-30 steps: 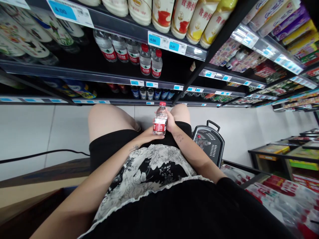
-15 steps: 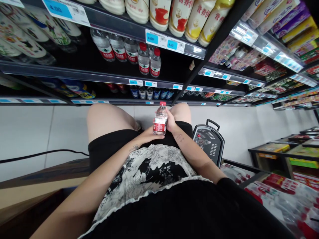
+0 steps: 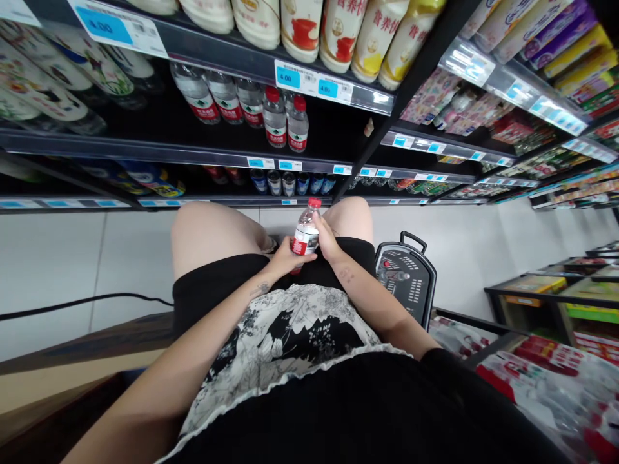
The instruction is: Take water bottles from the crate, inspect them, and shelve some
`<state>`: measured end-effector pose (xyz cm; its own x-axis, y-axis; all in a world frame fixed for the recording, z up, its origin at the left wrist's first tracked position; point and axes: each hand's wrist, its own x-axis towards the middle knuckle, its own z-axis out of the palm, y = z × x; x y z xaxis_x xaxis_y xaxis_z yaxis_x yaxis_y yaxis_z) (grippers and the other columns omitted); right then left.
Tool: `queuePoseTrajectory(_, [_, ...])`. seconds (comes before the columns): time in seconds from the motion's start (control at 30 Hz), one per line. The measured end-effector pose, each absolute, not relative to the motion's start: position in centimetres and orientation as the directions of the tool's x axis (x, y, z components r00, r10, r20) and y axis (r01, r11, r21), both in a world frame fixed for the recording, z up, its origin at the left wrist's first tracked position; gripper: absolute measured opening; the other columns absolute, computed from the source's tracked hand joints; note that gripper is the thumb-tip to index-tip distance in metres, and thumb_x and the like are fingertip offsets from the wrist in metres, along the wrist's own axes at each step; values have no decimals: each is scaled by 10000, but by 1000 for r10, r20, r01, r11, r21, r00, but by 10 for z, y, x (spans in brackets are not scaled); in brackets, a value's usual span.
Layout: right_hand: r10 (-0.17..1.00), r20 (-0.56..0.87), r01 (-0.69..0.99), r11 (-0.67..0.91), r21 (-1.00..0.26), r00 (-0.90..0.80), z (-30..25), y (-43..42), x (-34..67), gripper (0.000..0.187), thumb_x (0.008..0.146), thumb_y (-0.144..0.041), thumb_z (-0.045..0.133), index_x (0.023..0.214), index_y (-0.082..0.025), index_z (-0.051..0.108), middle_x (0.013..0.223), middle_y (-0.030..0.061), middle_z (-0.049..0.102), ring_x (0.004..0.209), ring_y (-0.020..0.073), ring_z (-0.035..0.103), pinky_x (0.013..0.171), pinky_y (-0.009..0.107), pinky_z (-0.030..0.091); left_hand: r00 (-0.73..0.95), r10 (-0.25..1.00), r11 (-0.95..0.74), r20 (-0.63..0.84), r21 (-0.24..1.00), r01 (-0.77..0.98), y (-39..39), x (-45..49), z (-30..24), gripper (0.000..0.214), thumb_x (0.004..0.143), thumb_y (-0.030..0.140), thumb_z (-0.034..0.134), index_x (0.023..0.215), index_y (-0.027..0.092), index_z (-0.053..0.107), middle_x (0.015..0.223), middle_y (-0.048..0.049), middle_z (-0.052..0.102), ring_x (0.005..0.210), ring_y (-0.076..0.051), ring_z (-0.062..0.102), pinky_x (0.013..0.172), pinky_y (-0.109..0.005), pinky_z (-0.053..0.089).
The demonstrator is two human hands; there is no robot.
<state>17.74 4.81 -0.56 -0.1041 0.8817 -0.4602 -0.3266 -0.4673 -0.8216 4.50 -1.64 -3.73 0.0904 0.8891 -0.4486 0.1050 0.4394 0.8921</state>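
I hold a small clear water bottle (image 3: pixel 305 232) with a red cap and a red label above my lap, tilted a little to the right. My left hand (image 3: pixel 285 259) cups its lower part from the left, fingers wrapped round it. My right hand (image 3: pixel 327 237) grips its right side, fingers closed on the bottle. My knees and black shorts lie just beyond and below the bottle.
Black shelves (image 3: pixel 203 153) ahead carry matching water bottles (image 3: pixel 275 116), cans and large cream drink bottles (image 3: pixel 333 29), with blue price tags (image 3: pixel 296 78). A dark basket with a handle (image 3: pixel 405 274) stands on the white floor at my right. Low racks of packaged goods (image 3: pixel 541 361) fill the right.
The bottle has tipped from upright to a slight lean and shifted a little left, with my left hand sliding up round its base. The view has drifted slightly downward.
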Motion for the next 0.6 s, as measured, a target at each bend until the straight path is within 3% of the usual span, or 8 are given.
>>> queuePoseTrajectory(0.13, [858,-502,-304,-510,-805,-112,-8,51,181,281,944,-485,616,933,-207,654,782,-30,679,712,118,641,670,214,522,118,887,448,-447,894,21,-13,44,-31,599,602,462,899,1039,177,605,914,-38,706,760,-185,638,707,-317,509])
queuePoseTrajectory(0.27, [837,-506,-442,-542,-714,-208,2,55,193,474,988,-629,445,825,-208,591,685,4,647,692,183,647,655,296,557,348,800,569,-489,803,-179,-15,45,-21,482,678,472,840,994,162,651,820,-47,733,473,-64,440,452,-229,309])
queuePoseTrajectory(0.33, [836,-482,-496,-546,-675,-263,12,54,199,554,985,-691,361,876,-204,604,720,36,678,755,227,682,685,349,582,479,735,636,-481,735,-237,-18,44,-18,502,664,471,847,1010,156,664,889,-81,765,490,-63,483,446,-214,302])
queuePoseTrajectory(0.47, [811,-426,-502,-583,-638,-401,23,48,205,593,987,-703,318,1063,-196,616,824,64,727,804,237,716,712,360,594,640,594,755,-487,612,-236,-23,42,-13,593,653,493,870,1097,159,662,978,-120,785,803,-177,703,632,-240,491])
queuePoseTrajectory(0.6, [798,-470,-478,-602,-639,-377,14,48,205,498,1003,-648,376,934,-204,589,768,49,720,725,211,713,661,318,578,614,580,764,-536,620,-180,-23,47,-12,544,711,506,845,1088,164,650,955,-100,772,768,-161,684,633,-248,504])
